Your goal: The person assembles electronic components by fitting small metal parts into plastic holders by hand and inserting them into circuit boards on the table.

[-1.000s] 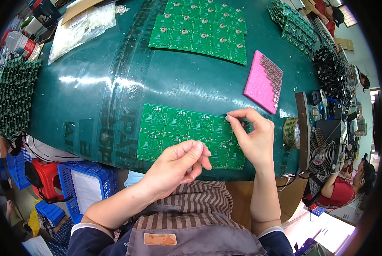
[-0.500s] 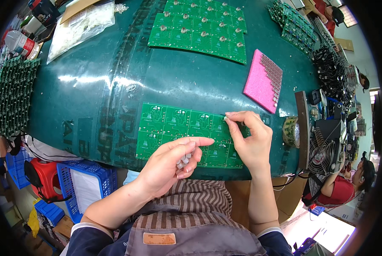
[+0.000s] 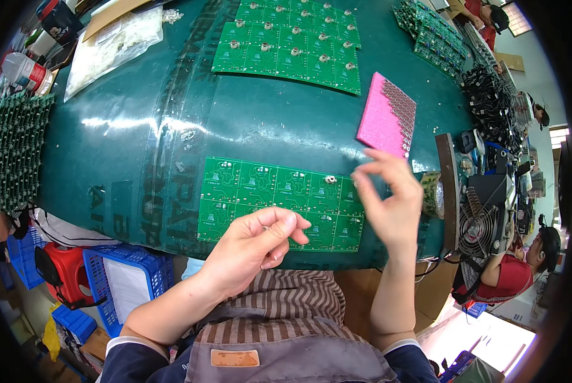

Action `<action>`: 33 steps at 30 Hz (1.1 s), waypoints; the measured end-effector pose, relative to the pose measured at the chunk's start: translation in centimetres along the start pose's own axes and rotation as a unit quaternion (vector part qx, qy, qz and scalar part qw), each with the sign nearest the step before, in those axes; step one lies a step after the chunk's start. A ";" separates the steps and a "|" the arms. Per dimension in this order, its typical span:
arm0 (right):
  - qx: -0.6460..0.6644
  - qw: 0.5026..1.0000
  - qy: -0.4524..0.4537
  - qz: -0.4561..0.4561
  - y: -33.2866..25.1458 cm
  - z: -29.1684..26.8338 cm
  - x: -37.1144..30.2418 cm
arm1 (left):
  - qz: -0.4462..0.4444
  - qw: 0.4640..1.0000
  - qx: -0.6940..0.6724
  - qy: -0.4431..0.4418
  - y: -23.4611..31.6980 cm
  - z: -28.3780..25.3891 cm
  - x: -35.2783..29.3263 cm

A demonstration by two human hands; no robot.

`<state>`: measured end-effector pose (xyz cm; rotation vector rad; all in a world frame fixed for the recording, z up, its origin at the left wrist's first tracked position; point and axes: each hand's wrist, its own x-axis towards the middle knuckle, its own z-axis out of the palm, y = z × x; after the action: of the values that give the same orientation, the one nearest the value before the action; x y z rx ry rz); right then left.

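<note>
A green circuit board panel (image 3: 260, 210) lies on the table in front of me. One small metal-and-white component (image 3: 330, 179) stands on its far edge, right of the middle. My left hand (image 3: 257, 236) is curled over the panel's near edge. Small whitish parts sit in its closed fingers, now mostly hidden. My right hand (image 3: 391, 198) hovers over the panel's right end, thumb and forefinger apart and nothing seen between them. Beyond it lies a pink foam block (image 3: 376, 118) with rows of small round metal parts (image 3: 401, 112).
Farther back lies another green panel (image 3: 286, 70) bearing several such components. A bag of white parts (image 3: 113, 51) is at the far left, stacked boards (image 3: 14, 150) at the left edge. A tape roll (image 3: 433, 195) stands by a brown upright edge (image 3: 449, 191) on the right.
My right hand has let go of the small component, which now stands on the panel, and moved right with its fingers parting. My left fingers have curled further over the whitish parts.
</note>
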<state>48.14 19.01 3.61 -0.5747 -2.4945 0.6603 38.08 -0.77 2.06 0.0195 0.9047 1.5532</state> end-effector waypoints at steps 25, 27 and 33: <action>-0.173 0.959 0.189 0.120 5.3 -0.4 0.4 | 0.013 1.000 -0.005 0.010 0.2 0.6 -0.2; 0.053 0.976 0.144 0.156 2.8 -0.5 -0.4 | 0.014 1.000 -0.013 0.013 0.2 0.6 -0.3; 0.484 0.862 -0.046 0.144 -5.5 0.8 -4.3 | 0.023 0.999 -0.027 0.012 0.2 0.7 -0.3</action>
<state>49.59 12.21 4.52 -0.5024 -1.7869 1.9081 38.35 -0.66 2.75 -0.0175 0.8858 1.6225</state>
